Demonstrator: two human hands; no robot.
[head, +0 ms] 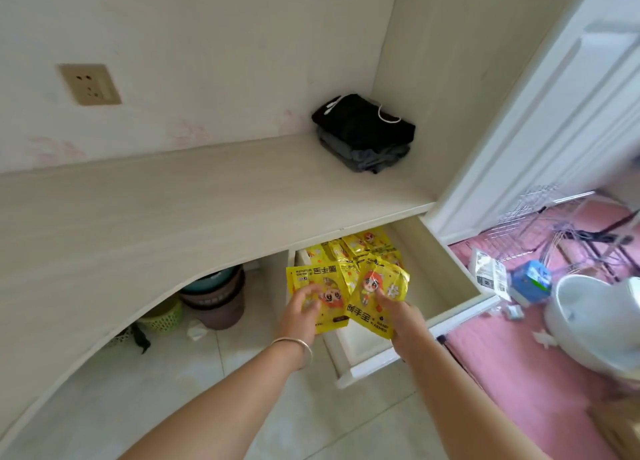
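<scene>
Left hand: we see it laid over the left packet, blurred; whether it pinches, we cannot tell.
Right hand: thumb and fingers clamp the right packet by its near end.
Drawer: open below both packets, whose long axes run away from us; our right hand is nearer its middle.

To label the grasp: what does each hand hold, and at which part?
The left hand holds the left yellow packet by its lower left part; the right hand pinches the right yellow packet at its lower right edge.
</scene>
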